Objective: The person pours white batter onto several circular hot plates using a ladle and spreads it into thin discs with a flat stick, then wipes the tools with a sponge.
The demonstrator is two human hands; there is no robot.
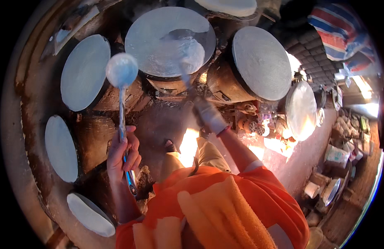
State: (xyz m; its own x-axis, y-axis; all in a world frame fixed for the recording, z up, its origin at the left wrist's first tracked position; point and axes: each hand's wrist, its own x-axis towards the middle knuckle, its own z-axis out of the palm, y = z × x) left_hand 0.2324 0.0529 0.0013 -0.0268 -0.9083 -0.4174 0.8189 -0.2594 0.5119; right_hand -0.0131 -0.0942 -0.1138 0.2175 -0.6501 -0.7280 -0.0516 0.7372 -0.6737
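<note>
While your left hand [123, 153] wraps its fingers round the handle of a ladle [122, 70], your right hand [208, 116] grips a scraper [186, 78], its fingers blurred. The ladle's whitish bowl points away from you, at the left; the scraper reaches over the far middle pan [209, 43]. Pale batter [146, 37] covers much of that round surface, with a dark patch showing through and a whiter patch toward its near right. More pale-topped pans curve round you, including a left pan [86, 72] and a right pan [262, 64], on brown stoves [227, 85]. Sunlight strikes the floor [158, 114] by your feet; a striped cloth [335, 29] hangs far right, and bags [337, 155] crowd the right side.
</note>
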